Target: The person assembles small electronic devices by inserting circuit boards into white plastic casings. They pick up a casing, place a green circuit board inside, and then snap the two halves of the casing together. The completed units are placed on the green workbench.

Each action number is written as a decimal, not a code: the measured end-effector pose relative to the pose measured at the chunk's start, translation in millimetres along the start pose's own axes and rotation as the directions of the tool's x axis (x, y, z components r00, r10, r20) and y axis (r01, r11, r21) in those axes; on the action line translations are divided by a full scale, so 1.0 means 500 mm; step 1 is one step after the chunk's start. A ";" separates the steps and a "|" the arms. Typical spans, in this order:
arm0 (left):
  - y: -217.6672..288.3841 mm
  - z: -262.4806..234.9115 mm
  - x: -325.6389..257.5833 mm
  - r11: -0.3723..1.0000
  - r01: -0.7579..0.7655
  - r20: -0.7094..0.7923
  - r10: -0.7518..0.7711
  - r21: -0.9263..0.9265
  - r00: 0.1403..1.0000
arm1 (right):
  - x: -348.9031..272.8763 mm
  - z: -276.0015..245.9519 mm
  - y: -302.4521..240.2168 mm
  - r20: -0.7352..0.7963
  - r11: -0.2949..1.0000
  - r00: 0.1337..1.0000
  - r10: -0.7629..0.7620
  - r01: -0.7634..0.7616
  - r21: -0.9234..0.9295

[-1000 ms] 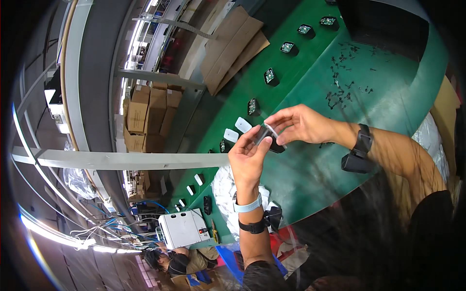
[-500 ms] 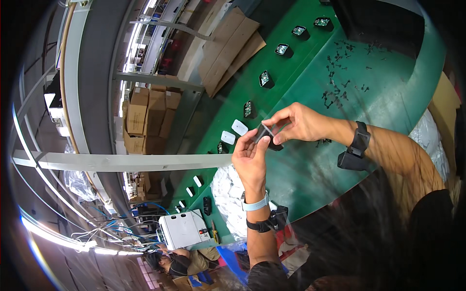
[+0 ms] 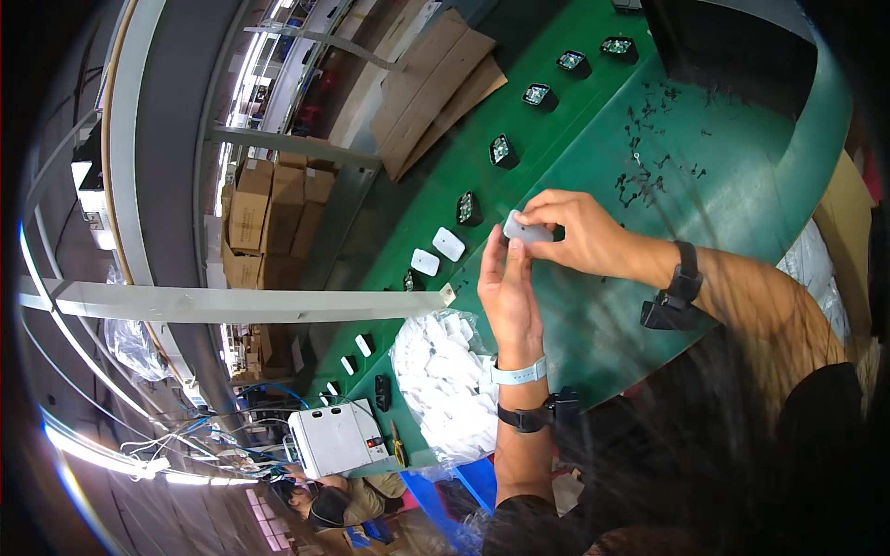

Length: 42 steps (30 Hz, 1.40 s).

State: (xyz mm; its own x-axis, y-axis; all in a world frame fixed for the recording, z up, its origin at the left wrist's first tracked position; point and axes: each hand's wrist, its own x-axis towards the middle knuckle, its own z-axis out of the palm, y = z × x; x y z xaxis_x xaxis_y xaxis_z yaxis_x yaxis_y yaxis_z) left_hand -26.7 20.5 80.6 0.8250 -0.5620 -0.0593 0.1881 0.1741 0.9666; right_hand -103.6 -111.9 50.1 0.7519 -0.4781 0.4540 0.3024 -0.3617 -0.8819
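Note:
Both hands meet over the green table around a small white plastic cover [image 3: 530, 231], rounded, with a dark dot in its face. The fingertips of my right hand [image 3: 589, 236] grip its upper and right edges. From below, the thumb and fingers of my left hand [image 3: 513, 310] hold its left side. Whether a black housing sits behind the cover, I cannot tell. Left of the hands lie two similar white covers [image 3: 449, 244]. Beyond them stands an open black housing [image 3: 470, 208] with a circuit board inside.
Several more black housings [image 3: 538, 95] line the far green strip. Small black parts [image 3: 642, 157] lie scattered beyond my right hand. A clear bag of white pieces [image 3: 445, 385] rests left of my left forearm, near a white box [image 3: 338, 440] and yellow-handled pliers [image 3: 399, 449]. Another person [image 3: 338, 505] is at lower left.
Both hands have shifted slightly right. The piece was edge-on and dark before; now its white face shows. More of the bag of white pieces has come into sight.

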 end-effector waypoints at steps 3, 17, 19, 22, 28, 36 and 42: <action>-0.022 -0.007 0.039 0.983 0.139 0.055 -0.146 0.122 0.988 | -0.008 -0.003 0.024 -0.027 0.981 0.994 -0.109 0.103 -0.162; -0.076 -0.052 0.299 0.340 -0.110 -0.031 0.383 0.934 0.923 | 0.062 -0.124 0.021 0.036 0.965 0.989 0.140 -0.129 -0.228; -0.062 -0.044 0.286 0.219 -0.087 0.001 0.367 0.972 0.930 | 0.057 -0.142 0.017 0.173 0.922 0.973 0.150 -0.075 -0.380; -0.016 -0.035 0.260 0.061 -0.031 0.011 0.303 0.998 0.953 | 0.055 -0.153 0.016 0.339 0.858 0.911 0.234 -0.029 -0.513; 0.077 -0.054 0.147 0.127 -0.312 0.187 0.573 0.942 0.798 | 0.035 -0.205 -0.037 0.406 0.707 0.792 0.457 -0.046 -0.706; 0.122 -0.327 -0.019 0.114 -0.205 0.174 0.239 0.972 0.955 | 0.038 -0.164 -0.027 0.405 0.601 0.786 0.468 0.053 -0.798; 0.103 -0.386 -0.044 -0.134 -0.244 0.265 0.168 0.960 0.950 | 0.040 -0.136 -0.018 0.412 0.543 0.795 0.446 0.126 -0.830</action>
State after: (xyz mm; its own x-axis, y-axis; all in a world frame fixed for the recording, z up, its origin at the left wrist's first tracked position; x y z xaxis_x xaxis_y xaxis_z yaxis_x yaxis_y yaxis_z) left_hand 67.5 197.8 83.7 0.6741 -0.7184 0.1721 -0.7383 -0.6630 0.1241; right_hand -131.1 -172.4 75.5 0.9737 -0.2117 -0.0846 -0.2277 -0.9210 -0.3162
